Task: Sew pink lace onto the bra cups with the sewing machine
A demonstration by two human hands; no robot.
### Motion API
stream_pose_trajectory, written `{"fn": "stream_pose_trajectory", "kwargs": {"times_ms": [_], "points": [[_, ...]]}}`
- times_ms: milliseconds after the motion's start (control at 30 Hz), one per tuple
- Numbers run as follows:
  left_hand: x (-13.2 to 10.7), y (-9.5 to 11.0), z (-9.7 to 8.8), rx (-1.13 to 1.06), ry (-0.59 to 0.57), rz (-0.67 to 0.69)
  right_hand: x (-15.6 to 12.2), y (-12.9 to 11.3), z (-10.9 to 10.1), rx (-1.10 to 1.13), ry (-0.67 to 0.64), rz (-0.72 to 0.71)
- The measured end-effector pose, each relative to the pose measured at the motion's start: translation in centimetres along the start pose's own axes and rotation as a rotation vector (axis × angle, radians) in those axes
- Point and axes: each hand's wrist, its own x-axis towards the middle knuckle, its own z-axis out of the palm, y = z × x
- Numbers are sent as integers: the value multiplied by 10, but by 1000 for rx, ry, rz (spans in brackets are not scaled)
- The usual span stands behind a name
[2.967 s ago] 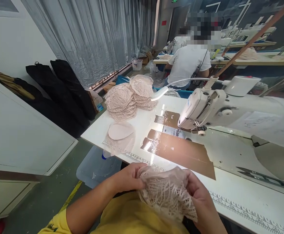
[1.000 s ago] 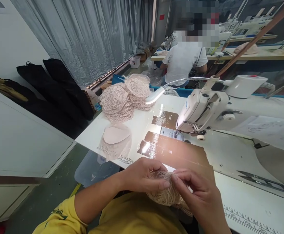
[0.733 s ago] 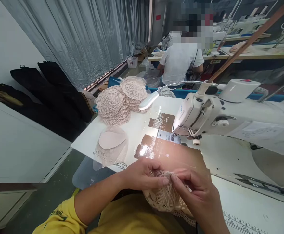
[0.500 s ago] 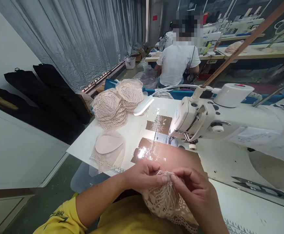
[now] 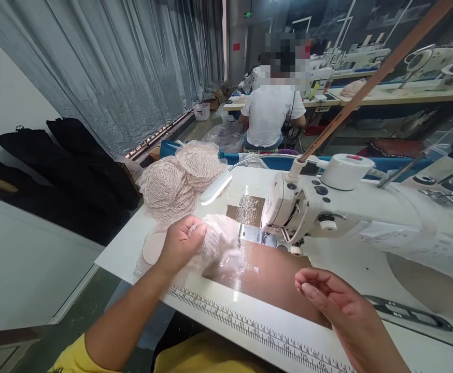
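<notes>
My left hand (image 5: 183, 241) is closed on a cream lace cup piece (image 5: 214, 238), lifted over the table left of the sewing machine (image 5: 288, 207). The lace is partly blurred, and its lower edge hangs in front of the brown covering (image 5: 265, 274) on the machine bed. My right hand (image 5: 327, 295) hovers above the right end of that covering, fingers loosely curled, thumb apart, nothing in it. Beside it on the table lies a pair of dark thread snips (image 5: 413, 313). A smooth pale cup (image 5: 154, 248) on sheer fabric lies below my left hand, partly hidden.
Stacked lace cups (image 5: 168, 186) stand at the table's back left, beside a white lamp head (image 5: 216, 189). A printed ruler (image 5: 250, 324) runs along the front edge. A brown pole (image 5: 366, 88) slants up from the machine. Ahead sits a person in a white shirt (image 5: 267, 114).
My left hand has carried the lace piece from my lap up and left over the table. My right hand has let go of it and moved right. The view has shifted slightly.
</notes>
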Motion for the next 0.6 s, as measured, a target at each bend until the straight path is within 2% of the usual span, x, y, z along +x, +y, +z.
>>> {"fn": "stream_pose_trajectory", "kwargs": {"times_ms": [33,100,133,167,267,333,400,467,600], "points": [[6,2,2,211,29,126,1,-1,-3,-54,8,-17],[12,1,21,620,-38,361,6,-2,-5,-197,-31,-69],[13,0,38,801,-151,466,11,-3,-4,-290,-82,-103],[12,-3,56,960,-319,550,17,-4,-3,-395,-150,-143],[-2,-12,109,1032,-457,592,36,-3,7,-707,-309,-277],[-14,-14,129,1055,-502,603,46,1,16,-859,-335,-406],[-23,-13,134,1076,-543,599,50,7,24,-981,-339,-561],[-25,-9,129,1069,-589,593,49,14,31,-1066,-332,-663],[-10,-4,103,853,-660,656,44,25,34,-1127,-289,-696]]}}
